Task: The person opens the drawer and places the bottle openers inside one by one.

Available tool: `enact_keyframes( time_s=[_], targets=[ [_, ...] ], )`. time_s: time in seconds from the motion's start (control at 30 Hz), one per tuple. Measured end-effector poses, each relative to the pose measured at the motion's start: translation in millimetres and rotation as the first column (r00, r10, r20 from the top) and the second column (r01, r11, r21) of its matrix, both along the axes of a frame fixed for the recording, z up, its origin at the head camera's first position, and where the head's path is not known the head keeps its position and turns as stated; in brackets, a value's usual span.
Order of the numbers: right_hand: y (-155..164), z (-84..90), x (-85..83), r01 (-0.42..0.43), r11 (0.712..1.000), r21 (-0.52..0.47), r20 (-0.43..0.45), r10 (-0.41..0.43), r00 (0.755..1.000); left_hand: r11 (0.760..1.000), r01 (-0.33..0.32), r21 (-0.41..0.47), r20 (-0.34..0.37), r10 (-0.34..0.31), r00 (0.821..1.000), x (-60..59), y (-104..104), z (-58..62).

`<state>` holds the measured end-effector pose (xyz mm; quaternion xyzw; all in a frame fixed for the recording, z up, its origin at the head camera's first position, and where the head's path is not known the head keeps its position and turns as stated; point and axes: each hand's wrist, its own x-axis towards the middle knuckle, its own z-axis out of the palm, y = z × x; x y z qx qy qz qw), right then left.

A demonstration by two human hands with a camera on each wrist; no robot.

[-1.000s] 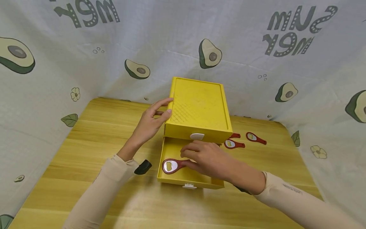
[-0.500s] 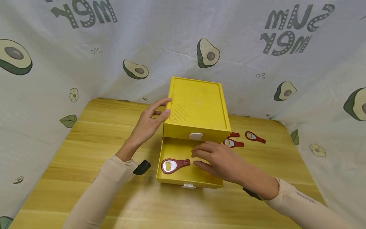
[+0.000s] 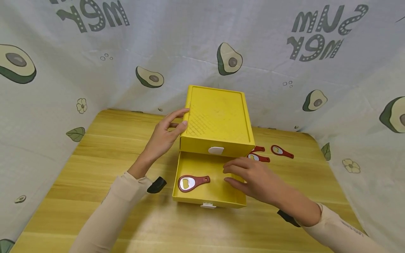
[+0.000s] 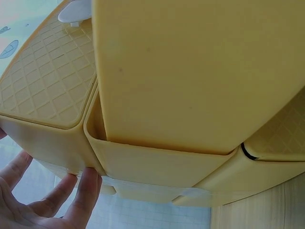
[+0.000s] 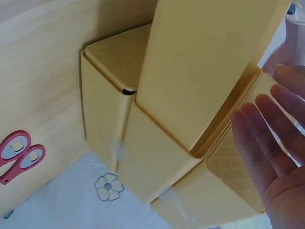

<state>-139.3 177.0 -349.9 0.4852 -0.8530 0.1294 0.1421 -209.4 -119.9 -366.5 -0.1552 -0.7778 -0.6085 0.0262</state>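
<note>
A yellow drawer cabinet (image 3: 218,114) stands on the table, its lower drawer (image 3: 218,191) pulled out. In that drawer lies a red bottle opener (image 3: 200,180) with a white face, towards the left. My left hand (image 3: 162,137) rests on the cabinet's upper left edge with thumb and fingertips; the left wrist view has its fingers along the cabinet wall. Over the right part of the drawer hovers my right hand (image 3: 257,179), fingers loosely bent and holding nothing. In the right wrist view, the same hand (image 5: 281,176) shows an uncovered palm.
Right of the cabinet lie more red bottle openers: one apart (image 3: 283,151), another nearer (image 3: 261,159), and a third partly hidden by the cabinet. The upper drawer with its white handle (image 3: 216,150) is closed. A printed curtain (image 3: 190,42) hangs behind the wooden table (image 3: 126,211).
My right hand has let go of the bottle opener's handle and drawn off to the right. The opener stays in the drawer; my left hand keeps its place on the cabinet.
</note>
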Motion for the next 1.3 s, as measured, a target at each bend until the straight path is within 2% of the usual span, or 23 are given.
enact_keyframes(
  time_s=[0.27, 0.4, 0.67, 0.9, 1.1, 1.3],
  targets=[
    [13, 0.1, -1.3, -0.006, 0.998, -0.062, -0.024, 0.005, 1.0, 1.0, -0.005, -0.004, 0.01, 0.005, 1.0, 0.3, -1, -2.3],
    [21, 3.6, -1.8, 0.024, 0.996, -0.085, -0.036, -0.027, 0.999, 1.0, -0.008, -0.004, 0.017, 0.008, 1.0, 1.2, -2, -3.0],
    [34, 3.5, -4.1, 0.061, 0.995, -0.078, -0.024, -0.063, 0.998, 1.0, -0.018, 0.0, 0.026, 0.018, 1.0, 2.2, -3, -3.6],
    [51, -7.3, -19.9, 0.104, 0.989, -0.102, -0.023, -0.107, 0.994, 1.0, -0.019, -0.007, 0.028, 0.019, 0.999, 2.1, -3, -3.8],
    [69, -18.7, -32.1, 0.191, 0.981, -0.025, 0.036, -0.19, 0.981, 1.0, -0.008, -0.006, 0.014, 0.009, 1.0, 0.6, -1, -1.8],
    [81, -30.9, -46.8, 0.234, 0.972, 0.018, 0.079, -0.234, 0.969, 1.0, -0.002, -0.002, 0.009, 0.002, 1.0, -1.3, 0, 0.1]
  ],
)
